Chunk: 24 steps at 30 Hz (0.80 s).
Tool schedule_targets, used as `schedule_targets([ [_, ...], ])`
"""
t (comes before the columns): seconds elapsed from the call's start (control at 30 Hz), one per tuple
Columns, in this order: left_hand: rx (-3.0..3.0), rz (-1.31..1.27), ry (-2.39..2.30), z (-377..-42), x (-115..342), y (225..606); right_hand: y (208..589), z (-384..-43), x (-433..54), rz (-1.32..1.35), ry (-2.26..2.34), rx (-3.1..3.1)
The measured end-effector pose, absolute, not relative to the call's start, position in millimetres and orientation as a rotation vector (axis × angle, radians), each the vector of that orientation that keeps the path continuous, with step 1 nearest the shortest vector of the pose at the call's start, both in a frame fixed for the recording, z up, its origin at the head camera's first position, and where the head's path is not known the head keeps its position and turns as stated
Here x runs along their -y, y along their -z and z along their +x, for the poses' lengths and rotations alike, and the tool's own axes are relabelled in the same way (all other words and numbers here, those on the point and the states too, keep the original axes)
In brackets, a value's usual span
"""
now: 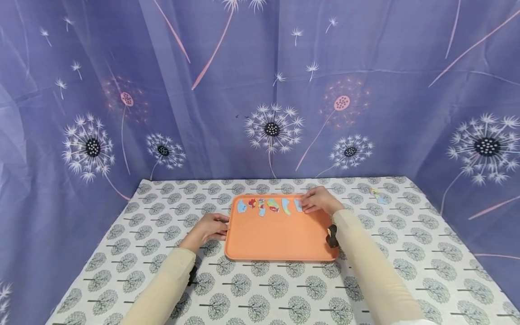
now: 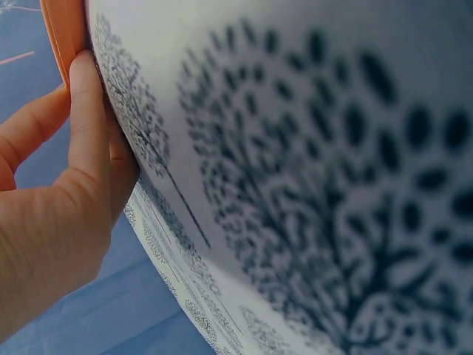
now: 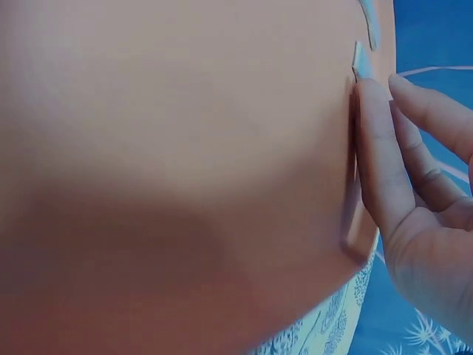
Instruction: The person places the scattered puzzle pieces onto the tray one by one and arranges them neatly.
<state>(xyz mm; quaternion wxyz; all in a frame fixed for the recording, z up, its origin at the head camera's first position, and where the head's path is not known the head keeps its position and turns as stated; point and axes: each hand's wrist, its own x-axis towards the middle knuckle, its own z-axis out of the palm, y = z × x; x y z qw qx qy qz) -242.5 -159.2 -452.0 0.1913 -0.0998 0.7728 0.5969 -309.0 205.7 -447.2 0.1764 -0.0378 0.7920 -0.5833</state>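
An orange tray (image 1: 280,234) lies on the patterned cloth. My left hand (image 1: 212,226) is at its left edge, with thumb and fingertips on either side of the rim (image 2: 63,33). At the tray's far right corner is my right hand (image 1: 318,200). Its straight fingers touch a small light-blue puzzle piece (image 1: 298,205), partly covered by them; the thumb stands apart from the fingertips in the right wrist view. Several other pieces form a row along the far rim, among them a blue one (image 1: 242,206), a red one (image 1: 252,203) and a curved blue-green one (image 1: 286,206).
On the cloth right of the tray lie yellow and blue pieces (image 1: 378,197). The table (image 1: 260,289) wears a white cloth printed with grey trees. A purple dandelion curtain (image 1: 227,113) hangs behind the table and along both sides.
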Motion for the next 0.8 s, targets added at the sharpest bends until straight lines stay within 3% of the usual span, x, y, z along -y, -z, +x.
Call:
schedule_targets([
  [0.33,-2.164,-0.286,-1.671,-241.3,159.7,449.7,439.0,-308.4,-225.0,-0.197,1.685,-2.248],
  [0.8,-2.148,-0.276,-1.696,-242.8,160.5,451.7,428.6,-305.2,-276.3,-0.076,1.737,-2.399],
])
